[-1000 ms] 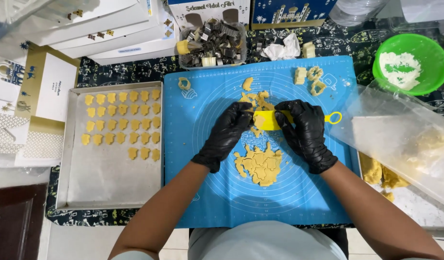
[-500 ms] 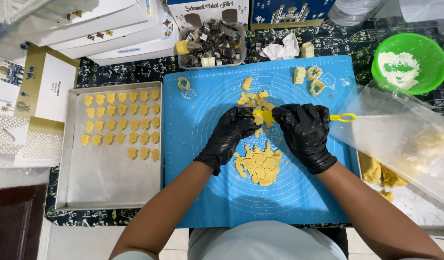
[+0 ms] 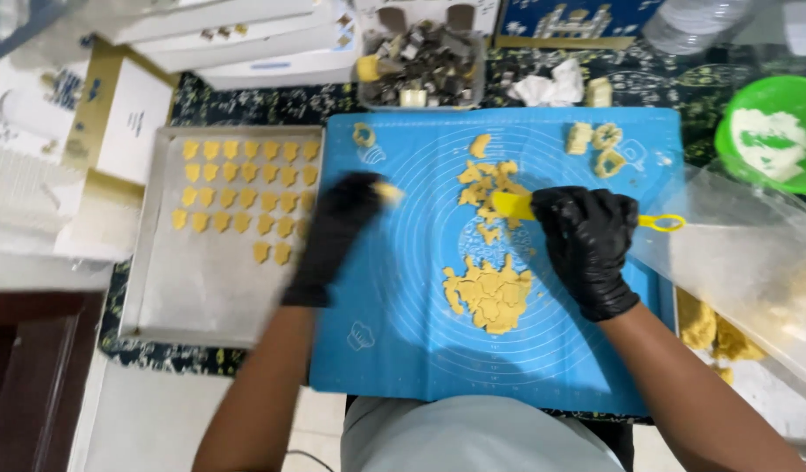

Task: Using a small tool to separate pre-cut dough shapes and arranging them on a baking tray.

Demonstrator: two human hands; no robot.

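Note:
Both my hands wear black gloves. My left hand (image 3: pixel 337 229), blurred by motion, carries a small yellow dough cutout (image 3: pixel 387 190) near the left edge of the blue silicone mat (image 3: pixel 394 350), beside the metal baking tray (image 3: pixel 149 310). Rows of cut dough shapes (image 3: pixel 241 197) fill the top of the tray. My right hand (image 3: pixel 587 245) grips a yellow scraper (image 3: pixel 513 206) over the mat. A sheet of rolled dough with cut-out holes (image 3: pixel 489 293) lies just below and left of that hand, and dough scraps (image 3: pixel 486 179) lie above it.
A clear tub of metal cookie cutters (image 3: pixel 425 61) stands behind the mat. A green bowl with flour (image 3: pixel 770 140) sits at the right, above a clear plastic sheet (image 3: pixel 744 262). White boxes (image 3: pixel 237 35) are stacked at the back left. Small dough shapes (image 3: pixel 600 144) rest at the mat's top right.
My left hand has left the scraper area and swung left towards the tray with a dough cutout. My right hand stays on the scraper.

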